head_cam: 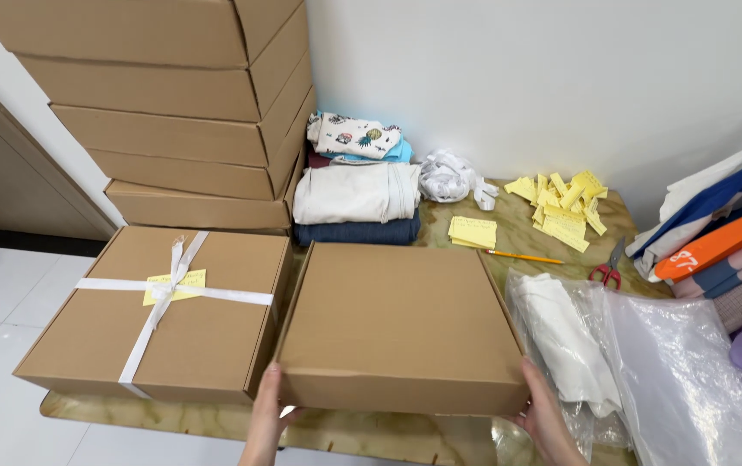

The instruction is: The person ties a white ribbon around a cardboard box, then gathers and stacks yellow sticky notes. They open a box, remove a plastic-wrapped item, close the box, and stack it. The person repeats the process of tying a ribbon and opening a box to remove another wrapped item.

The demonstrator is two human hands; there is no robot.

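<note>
A plain closed cardboard box point(401, 324) lies flat on the table in front of me. My left hand point(269, 406) grips its near left corner and my right hand point(545, 414) grips its near right corner. Touching its left side sits a second cardboard box point(207, 332) tied with a white ribbon point(168, 289), with a yellow note point(188, 280) tucked under the bow.
Stacked cardboard boxes point(172, 95) rise at the back left. Folded clothes point(355, 194), a white ribbon bundle point(445, 176), yellow paper slips point(565, 207), a pencil point(526, 256) and red-handled scissors point(608, 267) lie behind. Clear plastic bags point(673, 371) and more folded garments point(725, 242) are at right.
</note>
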